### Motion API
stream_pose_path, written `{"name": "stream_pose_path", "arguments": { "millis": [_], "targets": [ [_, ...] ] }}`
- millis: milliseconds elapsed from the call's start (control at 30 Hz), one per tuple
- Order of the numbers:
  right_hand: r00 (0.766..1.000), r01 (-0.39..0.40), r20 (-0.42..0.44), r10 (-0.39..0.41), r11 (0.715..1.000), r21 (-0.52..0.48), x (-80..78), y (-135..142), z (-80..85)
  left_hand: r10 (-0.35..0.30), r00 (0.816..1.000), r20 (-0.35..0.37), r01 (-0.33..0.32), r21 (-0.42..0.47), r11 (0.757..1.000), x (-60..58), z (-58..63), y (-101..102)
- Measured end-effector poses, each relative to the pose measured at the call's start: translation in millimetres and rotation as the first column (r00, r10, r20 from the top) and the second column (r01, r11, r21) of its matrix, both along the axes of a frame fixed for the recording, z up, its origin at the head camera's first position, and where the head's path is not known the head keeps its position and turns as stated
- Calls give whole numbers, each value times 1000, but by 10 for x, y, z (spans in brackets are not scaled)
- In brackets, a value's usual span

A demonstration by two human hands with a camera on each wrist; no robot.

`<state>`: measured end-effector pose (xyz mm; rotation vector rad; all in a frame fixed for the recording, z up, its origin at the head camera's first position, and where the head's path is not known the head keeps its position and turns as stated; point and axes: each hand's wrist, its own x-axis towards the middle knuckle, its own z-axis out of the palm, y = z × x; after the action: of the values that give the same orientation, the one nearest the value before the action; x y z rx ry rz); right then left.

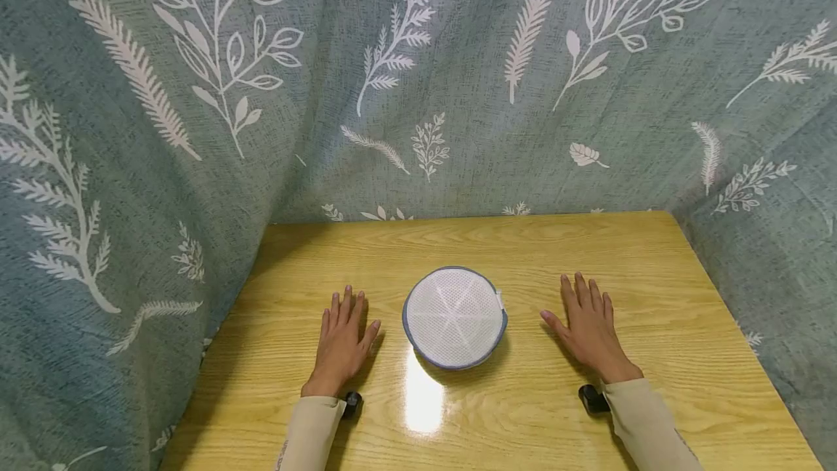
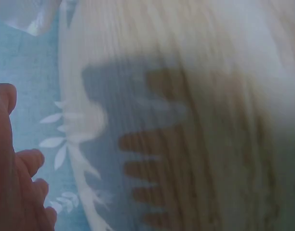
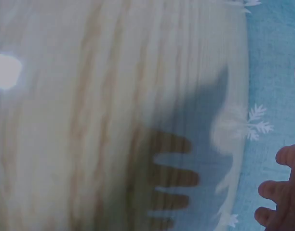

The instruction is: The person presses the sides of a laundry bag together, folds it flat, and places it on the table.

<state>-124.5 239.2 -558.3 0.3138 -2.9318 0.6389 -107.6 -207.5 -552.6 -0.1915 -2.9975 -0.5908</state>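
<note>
A round white mesh laundry bag (image 1: 454, 318) with blue piping sits in the middle of the wooden table, a small white tab at its right edge. To its left, my left hand (image 1: 341, 344) is palm down over the tabletop, fingers extended and thumb toward the bag. On the other side my right hand (image 1: 591, 329) mirrors it, fingers spread and holding nothing. Both hands are apart from the bag. Part of the left hand (image 2: 22, 168) shows at the edge of the left wrist view, and fingers of the right hand (image 3: 282, 187) in the right wrist view.
The wooden table (image 1: 523, 427) carries a bright light reflection in front of the bag. A grey-green leaf-patterned curtain (image 1: 471, 144) hangs behind the table and along both sides. Each wrist wears a small black device, one on the left (image 1: 352, 405) and one on the right (image 1: 593, 399).
</note>
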Motion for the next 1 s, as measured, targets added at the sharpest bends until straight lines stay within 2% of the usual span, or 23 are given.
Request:
{"name": "stream_pose_path", "arguments": {
  "millis": [300, 667, 1000],
  "targets": [
    [1000, -5, -8, 5, 1000, -13, 0, -61, 62, -17, 999, -30, 16, -12, 1000, 10, 38, 69],
    [998, -26, -55, 26, 1000, -12, 0, -209, 164, -50, 998, -41, 49, -7, 999, 28, 178, 192],
    [996, -41, -78, 38, 998, -38, 40, -321, 207, -60, 996, -60, 63, 48, 997, 63, 250, 283]
  ]
}}
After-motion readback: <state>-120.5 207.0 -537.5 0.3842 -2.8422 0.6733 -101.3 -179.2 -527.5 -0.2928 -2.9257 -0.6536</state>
